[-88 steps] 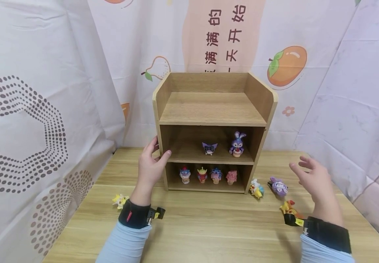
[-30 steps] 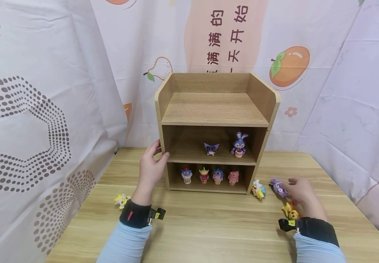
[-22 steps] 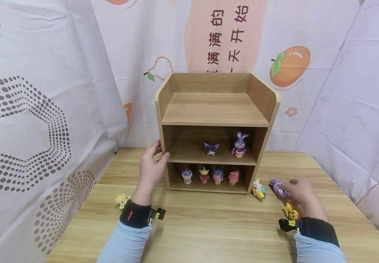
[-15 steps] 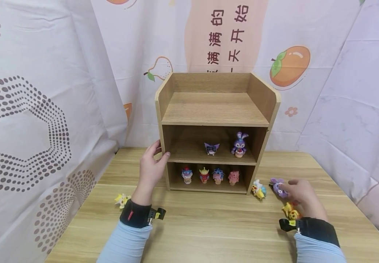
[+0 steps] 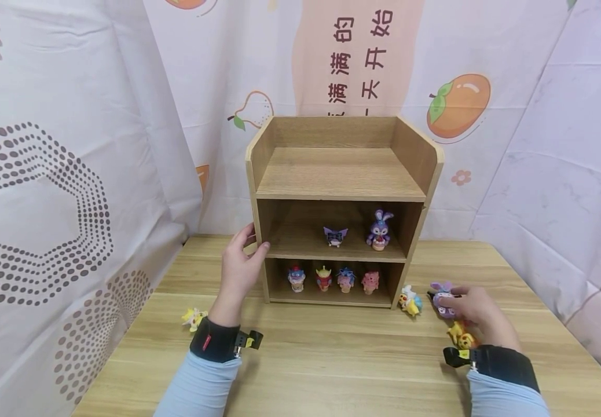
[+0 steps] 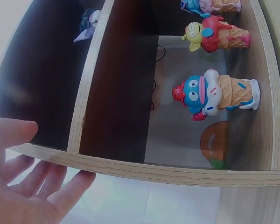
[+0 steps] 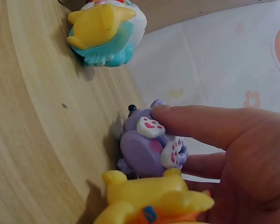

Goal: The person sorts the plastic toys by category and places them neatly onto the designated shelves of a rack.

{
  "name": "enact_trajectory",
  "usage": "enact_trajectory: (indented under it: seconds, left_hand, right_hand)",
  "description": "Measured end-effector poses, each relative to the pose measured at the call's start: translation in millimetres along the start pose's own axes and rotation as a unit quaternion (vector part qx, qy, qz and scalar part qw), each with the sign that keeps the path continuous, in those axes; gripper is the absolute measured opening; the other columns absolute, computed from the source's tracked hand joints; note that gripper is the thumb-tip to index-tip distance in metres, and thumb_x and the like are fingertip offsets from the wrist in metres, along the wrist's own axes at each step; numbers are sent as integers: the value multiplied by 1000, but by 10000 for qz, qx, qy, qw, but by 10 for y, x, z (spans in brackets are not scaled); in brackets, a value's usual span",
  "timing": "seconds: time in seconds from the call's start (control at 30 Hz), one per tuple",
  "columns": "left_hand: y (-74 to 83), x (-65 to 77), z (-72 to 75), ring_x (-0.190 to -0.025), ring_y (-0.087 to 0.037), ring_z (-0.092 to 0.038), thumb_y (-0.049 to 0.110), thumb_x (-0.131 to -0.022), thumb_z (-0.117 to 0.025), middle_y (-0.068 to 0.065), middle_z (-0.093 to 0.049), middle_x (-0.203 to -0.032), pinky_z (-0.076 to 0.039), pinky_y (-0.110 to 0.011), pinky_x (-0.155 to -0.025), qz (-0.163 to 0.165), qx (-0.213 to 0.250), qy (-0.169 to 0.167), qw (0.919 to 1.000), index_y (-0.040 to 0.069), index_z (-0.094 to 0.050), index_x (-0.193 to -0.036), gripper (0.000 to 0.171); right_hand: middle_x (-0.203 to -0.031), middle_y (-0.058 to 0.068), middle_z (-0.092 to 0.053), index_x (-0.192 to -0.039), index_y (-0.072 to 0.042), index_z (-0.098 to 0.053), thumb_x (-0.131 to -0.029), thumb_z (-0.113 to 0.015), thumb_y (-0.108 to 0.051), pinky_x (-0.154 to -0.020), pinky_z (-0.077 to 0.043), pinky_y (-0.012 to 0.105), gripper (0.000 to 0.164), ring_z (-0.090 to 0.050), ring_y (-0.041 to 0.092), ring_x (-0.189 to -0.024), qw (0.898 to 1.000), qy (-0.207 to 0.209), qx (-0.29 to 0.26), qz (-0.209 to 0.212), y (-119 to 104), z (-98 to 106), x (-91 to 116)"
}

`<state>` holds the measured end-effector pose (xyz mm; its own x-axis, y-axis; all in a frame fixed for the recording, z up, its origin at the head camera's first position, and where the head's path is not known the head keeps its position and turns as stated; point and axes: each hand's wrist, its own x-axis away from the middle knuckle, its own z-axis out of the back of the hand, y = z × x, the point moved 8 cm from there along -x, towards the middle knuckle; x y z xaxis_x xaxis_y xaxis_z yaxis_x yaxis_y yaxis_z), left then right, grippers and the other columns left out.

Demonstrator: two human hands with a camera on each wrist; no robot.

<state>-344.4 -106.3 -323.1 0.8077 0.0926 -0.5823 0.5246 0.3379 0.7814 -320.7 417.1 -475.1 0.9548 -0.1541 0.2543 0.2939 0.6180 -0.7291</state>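
Note:
A small wooden shelf [image 5: 339,197] stands on the table. My left hand [image 5: 241,260] holds its left side panel, thumb in front and fingers outside, as the left wrist view also shows. To the shelf's right, my right hand [image 5: 480,310] pinches a purple toy figurine [image 5: 442,304] between thumb and fingers. In the right wrist view this figurine [image 7: 142,149] shows paw-printed white feet; the fingers partly hide it. A yellow-and-orange figurine [image 5: 459,335] lies close below that hand. Left of it lies a white, yellow and teal figurine [image 5: 410,301] beside the shelf.
On the middle shelf stand a dark-and-purple figurine [image 5: 334,236] and a purple rabbit figurine [image 5: 378,230]. Several ice-cream-cone figurines, one of them pink [image 5: 370,282], line the bottom shelf. A yellow-and-white figurine [image 5: 194,318] lies on the table [image 5: 332,365] at left. A printed curtain [image 5: 217,69] hangs behind.
My right hand has come down and left onto the purple figurine and pinches it. The figurine has just tilted, its ears now pointing up. My left hand stays on the shelf.

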Motion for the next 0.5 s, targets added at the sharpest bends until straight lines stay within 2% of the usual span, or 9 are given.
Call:
enact_trajectory:
  seconds: [0.13, 0.33, 0.5]
  left_hand:
    - [-4, 4, 2, -106, -16, -55, 11, -87, -68, -8, -57, -121, -55, -39, -81, 23, 19, -8, 10000, 4, -54, -132, 48]
    - [2, 3, 6, -105, -17, -55, 12, -87, -68, -9, -57, -121, -55, -39, -81, 18, -7, 20, 10000, 3, -54, -132, 48]
    - [-4, 3, 2, -105, -17, -55, 12, -87, -68, -8, -57, -121, -55, -40, -80, -12, -7, 23, 10000, 3, -54, -132, 47]
  right_hand:
    - [-108, 29, -52, -133, 14, -38, -85, -71, -40, -67, -54, 36, 80, -52, 32, -86, 9997, -6, 210, 106, -26, 6, -1]
    - [-97, 21, -57, -130, 15, -40, -85, -70, -41, -64, -53, 36, 78, -53, 28, -82, 9991, 9, 380, 163, -50, 16, -11]
    - [-96, 21, -58, -128, 15, -42, -85, -71, -43, -65, -52, 36, 78, -54, 27, -82, 9985, 47, 520, 187, -68, 28, -10]
